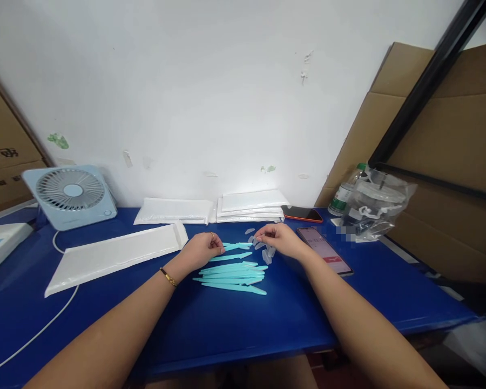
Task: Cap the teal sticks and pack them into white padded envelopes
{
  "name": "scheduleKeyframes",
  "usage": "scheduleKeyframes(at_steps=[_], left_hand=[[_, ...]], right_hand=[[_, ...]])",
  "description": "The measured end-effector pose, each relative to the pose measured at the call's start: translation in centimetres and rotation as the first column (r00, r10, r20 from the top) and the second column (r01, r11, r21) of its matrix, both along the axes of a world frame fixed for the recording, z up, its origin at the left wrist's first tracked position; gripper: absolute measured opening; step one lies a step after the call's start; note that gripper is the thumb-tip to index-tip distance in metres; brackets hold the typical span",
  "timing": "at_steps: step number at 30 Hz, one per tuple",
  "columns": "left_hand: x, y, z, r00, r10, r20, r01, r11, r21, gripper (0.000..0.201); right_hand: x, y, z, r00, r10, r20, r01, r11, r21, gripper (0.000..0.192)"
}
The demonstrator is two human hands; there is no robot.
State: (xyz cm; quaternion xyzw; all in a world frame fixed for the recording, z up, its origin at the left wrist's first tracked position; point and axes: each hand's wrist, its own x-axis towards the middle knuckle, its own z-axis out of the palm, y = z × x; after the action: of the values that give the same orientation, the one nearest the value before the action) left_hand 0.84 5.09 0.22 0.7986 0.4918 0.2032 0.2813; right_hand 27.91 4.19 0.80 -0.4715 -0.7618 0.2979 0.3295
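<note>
head view: teal sticks (pixel 230 276) lengthwise left-right

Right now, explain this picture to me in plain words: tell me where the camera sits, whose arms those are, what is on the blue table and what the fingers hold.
There is no machine here. The one picture comes from a camera worn on a person's head, looking forward and down, so the two bare arms are that person's own.

The left hand, with a ring and a gold bracelet, is closed on one light blue plastic stick. The right hand pinches something small by the clear plastic caps; what exactly is too small to tell.

On the blue table lies a pile of blue sticks. Around it are white padded envelopes, a small desk fan, two phones, a water bottle and a clear plastic bag.
</note>
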Motion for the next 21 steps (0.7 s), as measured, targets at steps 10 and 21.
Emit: scheduleKeyframes(at_steps=[10, 21], left_hand=[[-0.1, 0.2, 0.2, 1.0, -0.011, 0.002, 0.011, 1.0, -0.027, 0.029], [0.3, 0.0, 0.3, 1.0, -0.023, 0.014, 0.023, 1.0, -0.018, 0.028]], right_hand=[[-0.7, -0.5, 0.5, 0.99, 0.048, -0.133, -0.069, 0.985, -0.159, 0.033], [-2.4, -0.6, -0.3, 0.993, 0.105, -0.053, -0.107, 0.993, -0.048, 0.024]])
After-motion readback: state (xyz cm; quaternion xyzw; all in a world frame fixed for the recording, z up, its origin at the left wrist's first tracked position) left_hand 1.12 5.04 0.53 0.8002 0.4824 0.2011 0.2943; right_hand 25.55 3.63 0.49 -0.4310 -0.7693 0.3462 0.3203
